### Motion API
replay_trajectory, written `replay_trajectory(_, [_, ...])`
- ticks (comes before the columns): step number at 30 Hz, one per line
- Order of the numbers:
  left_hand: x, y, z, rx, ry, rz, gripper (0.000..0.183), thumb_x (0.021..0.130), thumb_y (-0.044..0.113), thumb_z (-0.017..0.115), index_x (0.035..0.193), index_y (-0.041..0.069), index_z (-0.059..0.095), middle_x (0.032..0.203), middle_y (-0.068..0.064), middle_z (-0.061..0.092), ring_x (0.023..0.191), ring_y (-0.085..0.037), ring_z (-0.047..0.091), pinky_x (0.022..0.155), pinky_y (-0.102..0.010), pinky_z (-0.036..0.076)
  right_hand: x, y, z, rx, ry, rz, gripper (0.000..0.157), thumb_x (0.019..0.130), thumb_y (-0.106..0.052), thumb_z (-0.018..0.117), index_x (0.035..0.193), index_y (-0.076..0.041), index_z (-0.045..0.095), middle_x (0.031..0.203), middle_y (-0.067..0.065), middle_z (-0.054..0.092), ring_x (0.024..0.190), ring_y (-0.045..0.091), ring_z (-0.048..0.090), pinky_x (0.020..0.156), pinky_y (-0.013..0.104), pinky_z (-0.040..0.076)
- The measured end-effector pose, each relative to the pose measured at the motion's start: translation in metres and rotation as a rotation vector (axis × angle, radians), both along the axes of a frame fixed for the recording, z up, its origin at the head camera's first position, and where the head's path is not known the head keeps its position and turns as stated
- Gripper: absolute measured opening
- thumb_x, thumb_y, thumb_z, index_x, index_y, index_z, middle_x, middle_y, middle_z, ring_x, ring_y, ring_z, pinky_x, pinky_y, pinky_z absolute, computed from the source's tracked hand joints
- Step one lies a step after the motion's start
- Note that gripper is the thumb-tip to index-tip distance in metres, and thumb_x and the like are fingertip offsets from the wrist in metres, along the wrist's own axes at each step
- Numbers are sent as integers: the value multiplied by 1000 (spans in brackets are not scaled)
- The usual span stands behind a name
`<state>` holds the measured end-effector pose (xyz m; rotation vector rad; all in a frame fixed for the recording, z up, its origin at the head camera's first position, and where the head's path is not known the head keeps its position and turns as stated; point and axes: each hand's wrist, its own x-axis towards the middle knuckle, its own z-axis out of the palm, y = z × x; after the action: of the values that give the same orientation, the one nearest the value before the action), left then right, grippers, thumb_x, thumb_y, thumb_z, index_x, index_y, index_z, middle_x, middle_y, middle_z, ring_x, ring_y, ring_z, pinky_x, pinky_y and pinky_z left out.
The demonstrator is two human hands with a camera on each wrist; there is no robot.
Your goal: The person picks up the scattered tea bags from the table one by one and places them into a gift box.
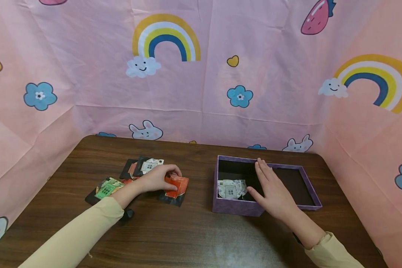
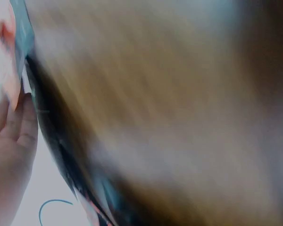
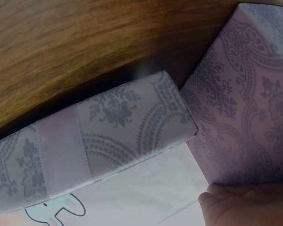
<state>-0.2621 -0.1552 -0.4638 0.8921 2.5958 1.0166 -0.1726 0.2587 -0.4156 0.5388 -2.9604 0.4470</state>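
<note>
My left hand (image 1: 158, 178) pinches a flat packet with an orange-red front (image 1: 182, 182) at the left middle of the table; its lower part is dark. In the left wrist view the orange packet (image 2: 9, 52) shows between the fingers at the left edge. My right hand (image 1: 277, 195) lies with straight fingers over the right side of an uncovered purple box (image 1: 234, 209), thumb toward its inside. Fingertips (image 3: 211, 200) touch the top edge of the patterned box wall in the right wrist view. Inside the box, at the left, rests a white packet (image 1: 231, 189) with a grey label.
Behind my left hand lies a black packet with a white label (image 1: 150, 165), overlapping another dark one. A green-fronted packet (image 1: 108, 188) and a small black object (image 1: 128, 213) are near my left forearm. The shallow purple-rimmed lid (image 1: 310, 186) lies right of the box.
</note>
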Motion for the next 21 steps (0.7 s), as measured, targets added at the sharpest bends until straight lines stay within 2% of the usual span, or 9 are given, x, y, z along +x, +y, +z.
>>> replay_trajectory(5, [-3,-3,3,114,-14,118,26,91,5,83,115,5,75,109,-12,75,98,-22,69,85,-34,56,0,0,0,-4,-1,6,85,105,-40,63,166,4,24,177,20,18,164,42,20,129,64,25])
replay_trajectory(9, [-2,-5,12,135,-59,233,22,94,6,81,115,3,77,111,-16,76,95,-23,68,79,-33,56,1,0,0,-7,-8,7,85,106,-42,63,167,3,24,177,20,18,164,42,20,129,65,25])
replay_trajectory(12, [0,-4,20,149,-100,314,21,96,10,80,116,3,77,112,-18,76,95,-24,69,79,-34,59,2,0,-1,-9,-10,5,85,105,-42,62,167,3,24,177,20,18,164,42,20,128,65,25])
replay_trajectory(17, [8,0,36,237,-211,409,23,98,14,77,117,2,76,113,-19,76,101,-27,72,83,-35,62,3,-1,-1,-23,-32,-3,86,105,-43,62,167,3,23,178,19,17,164,42,19,128,66,25])
replay_trajectory(21, [11,4,51,320,-305,451,26,99,15,77,121,1,75,113,-17,77,98,-21,73,79,-31,62,3,-2,0,-25,-34,-3,87,106,-42,62,167,2,21,178,19,16,164,42,18,128,66,24])
